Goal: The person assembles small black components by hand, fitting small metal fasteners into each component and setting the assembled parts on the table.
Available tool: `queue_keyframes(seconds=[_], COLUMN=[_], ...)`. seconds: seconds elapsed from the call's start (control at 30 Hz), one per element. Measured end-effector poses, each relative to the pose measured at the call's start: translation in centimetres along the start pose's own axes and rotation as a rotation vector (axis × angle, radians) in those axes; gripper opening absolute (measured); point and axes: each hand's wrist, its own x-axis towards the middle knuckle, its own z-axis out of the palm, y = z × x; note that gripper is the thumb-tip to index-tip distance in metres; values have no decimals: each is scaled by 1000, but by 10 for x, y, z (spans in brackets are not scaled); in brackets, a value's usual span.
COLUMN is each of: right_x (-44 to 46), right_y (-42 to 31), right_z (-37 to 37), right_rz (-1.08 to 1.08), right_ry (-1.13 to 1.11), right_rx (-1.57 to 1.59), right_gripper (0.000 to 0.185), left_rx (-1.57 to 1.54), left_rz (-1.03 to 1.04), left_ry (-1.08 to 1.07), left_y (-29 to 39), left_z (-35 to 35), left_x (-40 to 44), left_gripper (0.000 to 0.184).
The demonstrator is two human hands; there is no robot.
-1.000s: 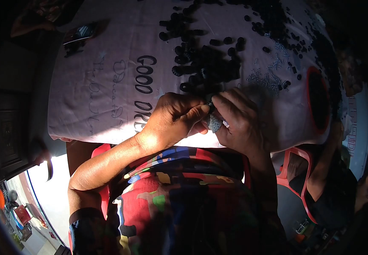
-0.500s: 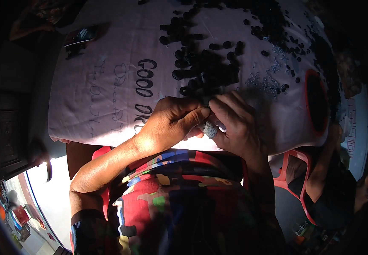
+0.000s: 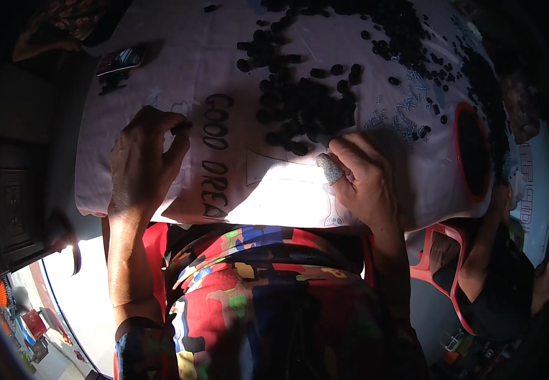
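My left hand point(image 3: 141, 161) hovers over the left part of the cloth, pinching a small black cylindrical piece point(image 3: 181, 128) between thumb and fingertips. My right hand point(image 3: 364, 180) is closed, its thumb and fingers drawn together just below the pile; whatever they hold, if anything, is too small to name. A grey wrap point(image 3: 329, 170) covers part of the right thumb. Beyond the right hand lies a loose pile of black cylindrical pieces point(image 3: 315, 107). Small pale, thin pieces point(image 3: 407, 107) are scattered to its right.
A pink cloth point(image 3: 236, 76) with printed lettering covers the table. At the right edge stands a red-rimmed container point(image 3: 458, 136) of dark pieces. A phone point(image 3: 122, 60) lies at the far left. More black pieces point(image 3: 401, 31) spread at the back. Another person's arm point(image 3: 477, 259) shows beside a red chair point(image 3: 423, 253).
My hands were together in front of the pile and are now apart. The left moved well to the left with the black piece; the right shifted slightly to the right.
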Motion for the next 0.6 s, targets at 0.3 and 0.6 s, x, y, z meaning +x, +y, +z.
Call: queue_keyframes(seconds=[0.3, 0.6], right_x=[-9, 0], right_y=[17, 12], right_z=[-27, -32], right_rz=[184, 114], right_ry=[91, 19], right_rx=[-137, -255], right_gripper=[32, 35], left_rx=[231, -1407], left_rz=[-102, 579], left_ry=[-115, -601], left_y=[-39, 58], left_z=[-25, -58], left_x=[-19, -15], left_gripper=[28, 43])
